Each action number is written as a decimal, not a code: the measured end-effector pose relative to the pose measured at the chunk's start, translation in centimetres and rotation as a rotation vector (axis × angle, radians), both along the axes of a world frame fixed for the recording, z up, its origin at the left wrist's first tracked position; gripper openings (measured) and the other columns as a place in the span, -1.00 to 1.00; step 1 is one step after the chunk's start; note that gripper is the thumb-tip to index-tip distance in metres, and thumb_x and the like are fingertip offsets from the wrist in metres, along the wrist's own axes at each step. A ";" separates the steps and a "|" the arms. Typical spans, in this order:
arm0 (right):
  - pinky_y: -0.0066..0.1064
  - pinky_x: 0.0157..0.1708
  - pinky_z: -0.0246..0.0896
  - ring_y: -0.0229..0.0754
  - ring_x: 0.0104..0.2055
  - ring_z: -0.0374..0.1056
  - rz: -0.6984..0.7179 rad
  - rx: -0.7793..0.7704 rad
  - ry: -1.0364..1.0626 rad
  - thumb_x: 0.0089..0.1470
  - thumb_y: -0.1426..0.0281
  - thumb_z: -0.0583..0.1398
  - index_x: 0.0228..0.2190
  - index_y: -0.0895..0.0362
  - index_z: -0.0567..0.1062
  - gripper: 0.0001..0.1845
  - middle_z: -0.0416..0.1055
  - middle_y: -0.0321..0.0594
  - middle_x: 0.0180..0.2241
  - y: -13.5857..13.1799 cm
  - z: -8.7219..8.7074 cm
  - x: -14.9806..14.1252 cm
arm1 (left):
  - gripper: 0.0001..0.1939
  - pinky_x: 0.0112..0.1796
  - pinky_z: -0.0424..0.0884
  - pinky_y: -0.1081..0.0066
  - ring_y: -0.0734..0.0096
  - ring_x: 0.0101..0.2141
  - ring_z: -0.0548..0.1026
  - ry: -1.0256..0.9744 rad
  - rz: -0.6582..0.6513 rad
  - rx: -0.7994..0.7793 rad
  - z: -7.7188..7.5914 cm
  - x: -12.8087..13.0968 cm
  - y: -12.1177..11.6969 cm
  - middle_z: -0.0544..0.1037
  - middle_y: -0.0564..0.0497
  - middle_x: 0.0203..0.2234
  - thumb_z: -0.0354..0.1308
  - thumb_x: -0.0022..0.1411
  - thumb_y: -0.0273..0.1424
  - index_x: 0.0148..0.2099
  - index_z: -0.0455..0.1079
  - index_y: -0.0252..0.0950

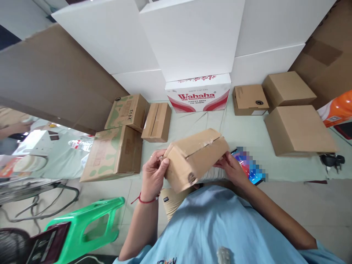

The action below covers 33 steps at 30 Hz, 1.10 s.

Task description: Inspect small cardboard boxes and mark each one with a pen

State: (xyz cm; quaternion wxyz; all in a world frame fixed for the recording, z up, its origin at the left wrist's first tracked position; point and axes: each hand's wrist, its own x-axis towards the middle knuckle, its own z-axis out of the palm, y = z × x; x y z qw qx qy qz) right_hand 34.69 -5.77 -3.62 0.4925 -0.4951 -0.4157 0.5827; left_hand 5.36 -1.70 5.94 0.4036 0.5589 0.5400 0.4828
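In the head view we see a tan carton (pixel 196 159) held between two bare hands, in front of the blue shirt (pixel 220 220) and over the near edge of the desk (pixel 239 128). We cannot tell whether its underside touches the cloth there. It is tilted, and its long axis runs slantwise, from a near end low on the left to a far end higher on the right, with a taped seam along that line.

The left grip (pixel 154 168) pinches the near left end, thumb laid on the cardboard and the other fingers bent behind the corner; a red bracelet (pixel 148 200) circles its wrist. From this grip the carton stretches right and away from the body. The right grip (pixel 232 168) is closed about the lower edge at the opposite end, its fingertips partly hidden from us, so the carton lies to its left. Both touch the cardboard, so we judge neither nearer; any turn would hinge on that slanting line between them.

Just beside the right grip we make out a colourful flat item (pixel 244 163), partly blurred out. Beyond the carton stand a small taped box (pixel 156 123), to the left, and the red-and-white Wahaha box (pixel 198 97).
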 end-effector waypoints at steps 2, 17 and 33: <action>-0.08 -0.08 0.59 -0.07 -0.20 0.58 0.018 -0.068 -0.044 0.32 -0.09 0.17 0.22 0.02 0.36 -0.37 0.55 -0.08 0.00 0.6 0.0 0.6 | -0.65 -0.24 0.37 0.45 0.38 -0.26 0.45 0.121 -0.024 0.023 1.4 1.2 -0.3 0.59 0.00 -0.23 0.40 0.32 -0.05 -0.08 0.65 -0.23; -0.08 -0.03 0.39 0.25 0.14 0.36 0.102 -0.188 -1.615 0.29 0.12 0.28 0.38 0.19 0.27 -0.23 0.40 0.18 0.25 -5.7 -0.6 8.8 | -0.62 -0.23 0.40 0.42 0.38 -0.28 0.48 0.067 0.027 -0.031 -0.8 6.7 1.1 0.59 -0.03 -0.24 0.26 0.42 -0.06 0.05 0.52 -0.24; -0.15 -0.02 0.32 0.18 0.04 0.49 0.092 -0.224 -1.352 0.35 0.10 0.21 -0.03 0.16 0.57 -0.60 0.60 0.16 -0.06 3.2 0.6 6.0 | -0.64 0.11 0.49 0.23 0.23 0.11 0.54 0.282 0.023 0.254 -0.9 7.9 1.7 0.52 -0.19 0.21 0.11 0.55 -0.26 0.27 0.50 -0.19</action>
